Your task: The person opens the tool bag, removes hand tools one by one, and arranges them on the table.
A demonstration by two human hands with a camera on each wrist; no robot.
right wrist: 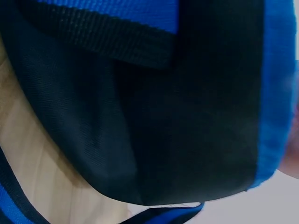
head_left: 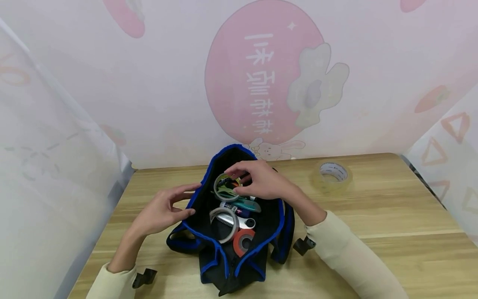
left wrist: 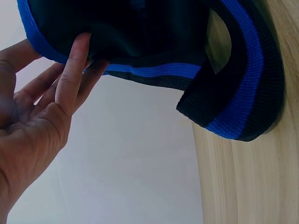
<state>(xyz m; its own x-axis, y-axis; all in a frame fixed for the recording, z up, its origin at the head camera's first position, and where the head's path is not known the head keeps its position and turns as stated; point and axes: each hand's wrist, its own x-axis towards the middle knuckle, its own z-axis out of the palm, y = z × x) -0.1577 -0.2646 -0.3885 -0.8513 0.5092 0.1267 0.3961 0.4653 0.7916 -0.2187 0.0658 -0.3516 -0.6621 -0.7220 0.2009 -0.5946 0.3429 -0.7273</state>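
Observation:
A black tool bag [head_left: 239, 272] with blue edging stands with its mouth wide on the table. My left hand [head_left: 164, 209] is at its left side, thumb and index fingertips touching the blue rim; in the left wrist view its fingers [left wrist: 70, 79] are spread against the fabric. Inside the bag, my right hand [head_left: 261, 180] hovers over a tape ring [head_left: 215, 193], thumb and fingers apart at its right edge. Below lie a teal cutter [head_left: 249, 204], a dark tube with a white end [head_left: 239, 210], a second tape ring [head_left: 214, 214], a silver tool [head_left: 244, 223] and an orange-red tape roll [head_left: 238, 243].
A clear tape roll [head_left: 347, 174] lies on the wooden table [head_left: 392, 199], right of the bag. Bag straps [left wrist: 252, 70] loop out at both sides. A printed curtain [head_left: 168, 83] hangs behind the table. Small black cameras [head_left: 143, 278] sit on both wrists.

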